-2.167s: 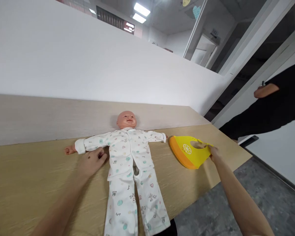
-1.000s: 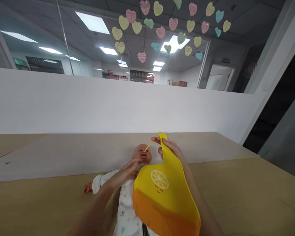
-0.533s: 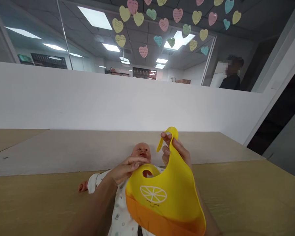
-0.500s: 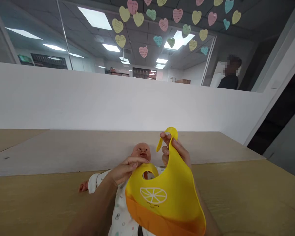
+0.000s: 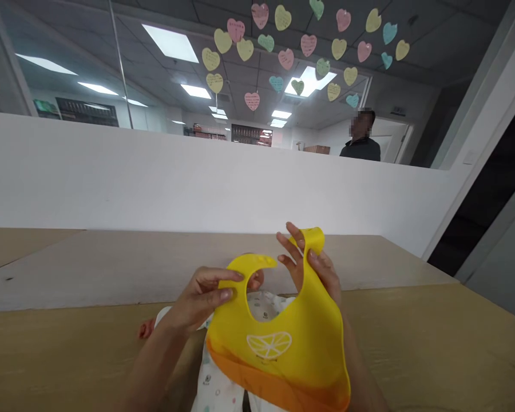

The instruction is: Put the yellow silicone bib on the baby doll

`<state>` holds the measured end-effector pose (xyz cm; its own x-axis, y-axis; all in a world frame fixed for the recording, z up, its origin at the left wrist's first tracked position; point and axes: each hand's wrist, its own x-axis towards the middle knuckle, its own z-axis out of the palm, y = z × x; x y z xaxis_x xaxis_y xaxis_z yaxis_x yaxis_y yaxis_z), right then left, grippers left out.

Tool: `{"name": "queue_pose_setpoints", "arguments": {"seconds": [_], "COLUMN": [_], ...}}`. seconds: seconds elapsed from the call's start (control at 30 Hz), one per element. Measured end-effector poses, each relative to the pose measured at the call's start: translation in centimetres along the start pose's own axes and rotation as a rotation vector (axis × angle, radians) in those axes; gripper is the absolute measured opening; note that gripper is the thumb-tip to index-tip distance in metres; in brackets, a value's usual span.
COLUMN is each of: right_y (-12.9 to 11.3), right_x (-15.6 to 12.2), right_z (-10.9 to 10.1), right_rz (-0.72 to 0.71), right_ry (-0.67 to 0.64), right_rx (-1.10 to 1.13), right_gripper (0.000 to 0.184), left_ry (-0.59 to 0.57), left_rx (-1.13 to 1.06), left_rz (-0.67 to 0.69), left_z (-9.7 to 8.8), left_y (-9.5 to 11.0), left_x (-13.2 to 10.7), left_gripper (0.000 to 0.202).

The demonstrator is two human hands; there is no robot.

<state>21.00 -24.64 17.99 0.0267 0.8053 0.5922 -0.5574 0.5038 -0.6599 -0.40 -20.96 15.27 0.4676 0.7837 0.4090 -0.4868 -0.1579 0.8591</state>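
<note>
A yellow silicone bib with an orange pocket and a lemon drawing is held up over a baby doll in white printed pyjamas. The doll lies on its back on the wooden table, and the bib hides most of its head. My left hand pinches the bib's left neck strap. My right hand grips the right neck strap, which curls over my fingers. The two straps are apart, with the neck opening above the doll's chest.
A white partition wall runs behind the table, with glass above it and paper hearts stuck on. A person in dark clothes stands beyond the partition. A dark doorway is at the right.
My left hand has taken hold of the bib's left strap and lifted it. The bib now covers the doll's face. The person behind the partition has moved left.
</note>
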Motion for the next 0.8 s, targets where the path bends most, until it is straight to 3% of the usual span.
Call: {"name": "queue_pose_setpoints", "arguments": {"seconds": [0.23,0.37,0.5,0.57,0.67,0.8], "right_y": [-2.6,-3.2,-2.9,-2.8,-3.0,-3.2], "right_x": [-1.1,-1.6,-1.4,-1.4,-1.5,-1.8], "right_z": [0.3,0.6,0.5,0.5,0.7,0.9], "right_rz": [-0.119,-0.14,-0.106,-0.104,-0.113,-0.111], "right_ry": [-0.111,-0.094,-0.065,-0.034,-0.003,-0.005], "right_rx": [-0.063,-0.081,-0.087,-0.093,-0.101,-0.121], "right_gripper": [0.02,0.022,0.024,0.024,0.024,0.023], "left_ry": [-0.253,-0.222,-0.216,-0.213,-0.201,-0.079], "left_rx": [0.163,0.228,0.143,0.149,0.236,0.409], "left_rz": [0.258,0.33,0.337,0.312,0.252,0.319], "left_z": [-0.8,-0.7,0.0,0.1,-0.6,-1.1], "left_y": [3.5,3.8,3.3,3.1,2.8,3.0], "left_x": [-3.4,-5.0,-3.7,-3.1,-2.9,-3.3], "left_gripper": [0.045,0.051,0.042,0.047,0.055,0.044]}}
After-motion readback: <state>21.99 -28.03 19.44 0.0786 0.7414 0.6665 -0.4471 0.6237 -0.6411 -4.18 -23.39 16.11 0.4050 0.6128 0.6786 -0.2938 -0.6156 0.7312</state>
